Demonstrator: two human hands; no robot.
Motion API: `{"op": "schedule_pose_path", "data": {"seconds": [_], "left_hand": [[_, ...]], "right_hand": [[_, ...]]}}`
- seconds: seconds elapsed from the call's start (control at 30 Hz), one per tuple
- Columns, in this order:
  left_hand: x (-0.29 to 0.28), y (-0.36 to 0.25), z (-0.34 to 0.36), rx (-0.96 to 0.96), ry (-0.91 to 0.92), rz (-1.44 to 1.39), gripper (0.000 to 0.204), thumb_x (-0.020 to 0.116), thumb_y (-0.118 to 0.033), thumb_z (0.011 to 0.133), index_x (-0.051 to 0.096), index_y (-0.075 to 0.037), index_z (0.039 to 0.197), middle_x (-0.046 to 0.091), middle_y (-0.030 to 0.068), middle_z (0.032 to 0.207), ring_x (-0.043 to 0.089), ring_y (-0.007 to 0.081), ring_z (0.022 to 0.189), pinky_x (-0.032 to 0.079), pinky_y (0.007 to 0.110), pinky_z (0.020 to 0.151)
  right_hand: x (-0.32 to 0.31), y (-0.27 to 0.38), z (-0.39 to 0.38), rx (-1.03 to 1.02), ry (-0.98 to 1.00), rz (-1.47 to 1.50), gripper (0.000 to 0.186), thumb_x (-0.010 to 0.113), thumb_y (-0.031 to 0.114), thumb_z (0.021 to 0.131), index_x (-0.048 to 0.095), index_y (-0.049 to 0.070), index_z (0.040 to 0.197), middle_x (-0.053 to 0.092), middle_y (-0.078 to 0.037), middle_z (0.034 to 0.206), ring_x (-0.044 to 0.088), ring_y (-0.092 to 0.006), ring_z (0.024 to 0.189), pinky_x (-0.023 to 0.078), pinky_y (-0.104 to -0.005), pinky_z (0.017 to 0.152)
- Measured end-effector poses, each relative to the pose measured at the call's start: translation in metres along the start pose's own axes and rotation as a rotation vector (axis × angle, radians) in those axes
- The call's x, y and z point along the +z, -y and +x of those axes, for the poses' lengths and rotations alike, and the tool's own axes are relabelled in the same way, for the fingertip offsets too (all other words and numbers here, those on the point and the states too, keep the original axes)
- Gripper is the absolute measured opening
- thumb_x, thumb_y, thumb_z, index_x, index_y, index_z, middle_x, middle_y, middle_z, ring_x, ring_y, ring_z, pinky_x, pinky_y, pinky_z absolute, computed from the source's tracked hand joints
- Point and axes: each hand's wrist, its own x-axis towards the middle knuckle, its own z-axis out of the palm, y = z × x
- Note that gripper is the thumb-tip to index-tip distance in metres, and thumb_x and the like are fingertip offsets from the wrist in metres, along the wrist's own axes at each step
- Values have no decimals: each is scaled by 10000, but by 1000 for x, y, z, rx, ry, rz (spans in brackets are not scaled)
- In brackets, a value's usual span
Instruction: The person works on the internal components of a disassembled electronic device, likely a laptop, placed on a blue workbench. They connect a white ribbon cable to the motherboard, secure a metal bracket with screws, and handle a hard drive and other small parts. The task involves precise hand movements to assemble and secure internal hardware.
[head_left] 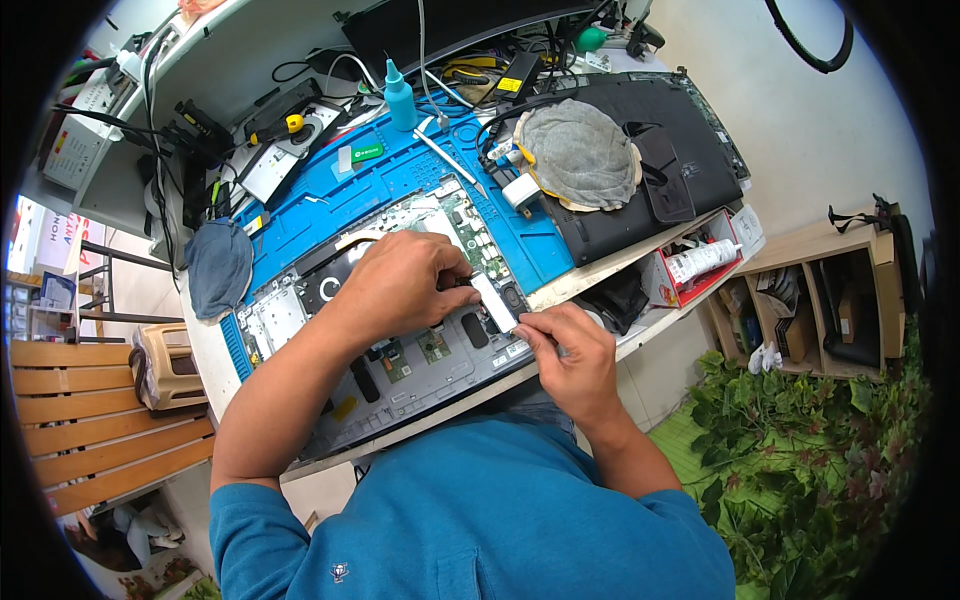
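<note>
An opened computer chassis (440,370), grey inside with a green circuit board (468,222) and a dark fan area, lies in front of me. Over its right part is a flat silver-white rectangular piece (493,302), which I cannot name more exactly. My left hand (405,285) reaches across the chassis, thumb and fingers closed at the upper left end of this piece. At its lower right end, by the chassis edge, my right hand (572,355) is closed in a pinch. The fingers hide both ends of the piece.
The chassis rests partly on a blue repair mat (390,170). Beyond are a blue dropper bottle (399,100) and a white pen-like tool (448,160). A grey cloth pad (578,152) lies on a black device (660,120); another pad (220,268) is at left. An open drawer (690,265) juts out right.
</note>
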Motion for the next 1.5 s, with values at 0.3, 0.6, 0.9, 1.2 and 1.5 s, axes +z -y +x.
{"op": "schedule_pose_path", "data": {"seconds": [0.3, 0.6, 0.9, 1.2, 1.5], "left_hand": [[1, 3, 1, 23, 2, 2, 269, 937, -258, 891, 897, -83, 1092, 834, 119, 973, 793, 310, 874, 609, 418, 800], [1, 6, 2, 43, 10, 9, 270, 937, -247, 888, 888, -76, 1091, 832, 117, 964, 794, 307, 865, 609, 419, 784], [2, 6, 1, 33, -13, -34, 285, 953, -226, 874, 885, -59, 1094, 824, 130, 926, 798, 294, 833, 611, 406, 759], [-1, 1, 1, 32, -22, -19, 293, 958, -219, 862, 882, -41, 1081, 805, 139, 887, 786, 291, 797, 600, 407, 734], [-3, -3, 1, 35, -2, 30, 304, 953, -234, 867, 878, -38, 1086, 801, 138, 882, 779, 296, 793, 596, 413, 745]], "right_hand": [[5, -4, -5, -25, -38, -36, 167, 871, -41, 912, 824, -19, 1071, 766, -161, 960, 762, -323, 825, 609, -411, 710], [7, 0, -3, -70, -43, -73, 132, 870, -34, 909, 808, -17, 1024, 753, -157, 942, 750, -341, 813, 601, -427, 710], [7, 0, -4, 1, -36, -25, 124, 859, -39, 915, 800, -20, 1023, 743, -153, 926, 747, -329, 792, 595, -422, 688], [-2, 6, 8, 133, 30, 33, 105, 906, 10, 905, 818, 2, 963, 758, -111, 874, 664, -180, 664, 522, -317, 612], [-11, -15, 24, 506, 250, 355, 226, 952, 37, 919, 734, 10, 865, 686, 29, 785, 563, -8, 700, 444, -211, 619]]}}
